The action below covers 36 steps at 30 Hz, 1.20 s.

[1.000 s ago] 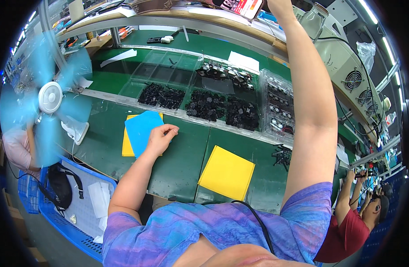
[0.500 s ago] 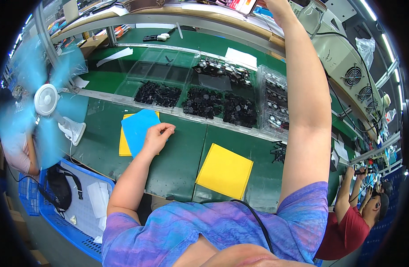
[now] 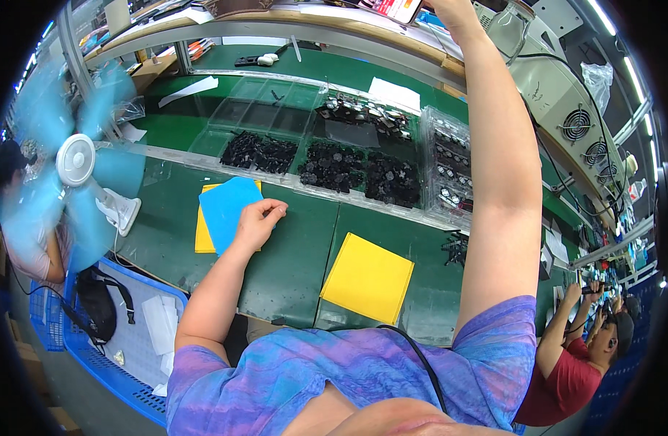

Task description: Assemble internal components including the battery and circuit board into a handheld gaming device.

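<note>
My left hand [image 3: 260,218] lies on a blue sheet [image 3: 223,207], fingers curled at its right edge. The blue sheet sits on top of a yellow sheet [image 3: 201,238] on the green table [image 3: 290,251]. A second yellow sheet [image 3: 367,277] lies alone to the right, in front of me. My right arm is raised straight up, and my right hand [image 3: 449,9] reaches the upper shelf beside a flat phone-like thing [image 3: 396,9]. The picture's top edge cuts the hand off, so its grip is hidden.
Clear trays of small black parts [image 3: 334,163] run along the table's back, with stacked clear trays [image 3: 450,171] to their right. A blue fan [image 3: 76,160] spins at the left. A blue crate [image 3: 94,356] sits on the floor. One person works at the right [image 3: 566,378], another at the left [image 3: 36,247].
My left hand's fingers have gone from spread flat on the blue sheet to curled at its edge. The right arm stays raised.
</note>
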Available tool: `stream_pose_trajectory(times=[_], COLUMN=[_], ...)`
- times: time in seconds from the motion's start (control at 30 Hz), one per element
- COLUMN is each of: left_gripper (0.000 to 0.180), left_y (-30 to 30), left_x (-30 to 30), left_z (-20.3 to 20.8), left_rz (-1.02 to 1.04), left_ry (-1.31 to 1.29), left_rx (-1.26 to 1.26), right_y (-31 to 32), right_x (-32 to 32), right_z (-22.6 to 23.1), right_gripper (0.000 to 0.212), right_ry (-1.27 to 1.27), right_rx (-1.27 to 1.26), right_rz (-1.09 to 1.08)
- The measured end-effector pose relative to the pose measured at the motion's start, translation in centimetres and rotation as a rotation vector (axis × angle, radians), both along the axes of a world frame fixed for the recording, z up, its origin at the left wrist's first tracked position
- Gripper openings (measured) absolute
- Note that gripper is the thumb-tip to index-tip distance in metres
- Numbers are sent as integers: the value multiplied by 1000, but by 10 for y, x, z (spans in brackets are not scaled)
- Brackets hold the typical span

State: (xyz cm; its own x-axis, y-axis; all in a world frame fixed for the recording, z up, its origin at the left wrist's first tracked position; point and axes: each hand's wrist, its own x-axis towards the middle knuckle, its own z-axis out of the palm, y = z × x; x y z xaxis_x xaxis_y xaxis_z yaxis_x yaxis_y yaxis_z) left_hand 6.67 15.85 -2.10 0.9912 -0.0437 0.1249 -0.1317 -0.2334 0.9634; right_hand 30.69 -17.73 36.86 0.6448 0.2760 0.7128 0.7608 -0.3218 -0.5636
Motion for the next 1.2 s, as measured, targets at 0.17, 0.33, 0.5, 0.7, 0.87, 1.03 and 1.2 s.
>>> stream_pose_trajectory(times=[0.17,0.33,0.5,0.7,0.87,1.03,1.2], left_gripper=[21,21,20,21,21,20,20], left_y=[3,2,3,2,2,-1,1], left_x=[-2,-1,1,-1,-3,-4,-4], left_z=[-1,-2,-5,0,1,7,1], left_rz=[23,14,7,3,-12,-37,-17], left_ry=[16,-7,-6,10,10,6,14], left_rx=[8,21,22,29,28,34,49], right_y=[35,60,67,81,91,74,95], right_x=[-35,-55,-47,-47,-56,-38,-56], right_z=[-3,1,15,7,5,5,1], right_gripper=[35,28,28,29,36,38,39], right_ry=[-688,-824,-770,-782,-824,-804,-775], right_rx=[-449,-636,-591,-733,-1010,-868,-1095], right_rz=[-254,-397,-426,-410,-462,-63,-444])
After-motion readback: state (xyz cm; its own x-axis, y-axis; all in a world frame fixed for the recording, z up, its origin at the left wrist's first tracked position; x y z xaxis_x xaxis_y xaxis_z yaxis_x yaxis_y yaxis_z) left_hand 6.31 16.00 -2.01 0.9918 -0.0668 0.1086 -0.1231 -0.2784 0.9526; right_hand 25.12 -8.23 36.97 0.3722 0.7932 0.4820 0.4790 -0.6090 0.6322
